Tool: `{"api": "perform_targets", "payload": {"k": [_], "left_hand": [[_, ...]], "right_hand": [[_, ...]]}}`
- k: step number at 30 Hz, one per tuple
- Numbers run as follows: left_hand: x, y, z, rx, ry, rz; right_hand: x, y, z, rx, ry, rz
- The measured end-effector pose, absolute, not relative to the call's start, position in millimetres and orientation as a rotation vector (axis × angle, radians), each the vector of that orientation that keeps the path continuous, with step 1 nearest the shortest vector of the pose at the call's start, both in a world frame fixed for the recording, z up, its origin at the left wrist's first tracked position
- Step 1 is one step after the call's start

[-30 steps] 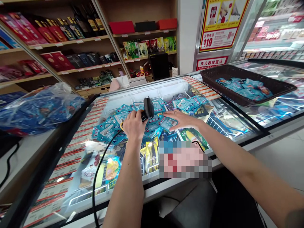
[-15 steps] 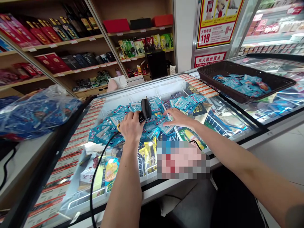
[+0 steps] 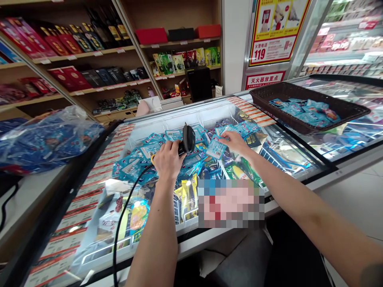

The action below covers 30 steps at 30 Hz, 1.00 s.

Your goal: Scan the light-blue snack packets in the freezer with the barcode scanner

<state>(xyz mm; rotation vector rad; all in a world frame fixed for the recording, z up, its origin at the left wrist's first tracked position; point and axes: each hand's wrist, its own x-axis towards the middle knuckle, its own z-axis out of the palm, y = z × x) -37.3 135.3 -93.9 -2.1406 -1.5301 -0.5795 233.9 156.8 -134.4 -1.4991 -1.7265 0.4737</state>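
My left hand [image 3: 168, 160] is closed round the handle of a black barcode scanner [image 3: 189, 138], its head pointing to the right. From the scanner a black cable [image 3: 120, 223] runs down past my forearm. In my right hand [image 3: 235, 142], one blue packet [image 3: 216, 148] is pinched by its upper edge between thumb and fingers. It hangs just to the right of the scanner's head, apart from it. Several more blue packets [image 3: 131, 169] lie spread on the glass top of the chest freezer [image 3: 103, 191], beneath and around both hands.
A dark brown basket [image 3: 311, 127] with blue packets stands at the right on the freezer. To the left lies a clear plastic bag [image 3: 50, 139] of blue packets. Shelves [image 3: 110, 85] with bottles and boxes line the back. A pixelated patch covers the freezer's front edge.
My right hand, open over the packets before, has closed on one blue packet and lifted it. My left hand with the scanner has shifted slightly to the right.
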Motion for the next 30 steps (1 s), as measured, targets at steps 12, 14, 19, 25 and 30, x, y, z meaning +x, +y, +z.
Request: {"api": "perform_targets", "payload": {"k": [12,14,19,25,30], "left_hand": [[-26.3,134.7,-94.3,-2.392,-1.174,-0.443],[-25.3,135.1,-95.5,-2.417,-1.154,-0.417],[-24.2,134.9,-96.4,-2.448,-1.144,-0.368],[-21.9,133.1,-95.4,-2.47,-1.196,-0.296],[-22.1,133.8,-96.1,-2.478,-1.184,-0.307]], "right_hand": [[241.9,171.0,-142.6,-1.219,-1.269,0.784],[241.5,171.4,-142.8,-1.206,-1.265,0.786],[241.4,171.6,-143.3,-1.2,-1.293,0.791],[239.8,170.0,-141.1,-1.249,-1.32,0.791],[238.5,168.9,-140.6,-1.28,-1.334,0.781]]}}
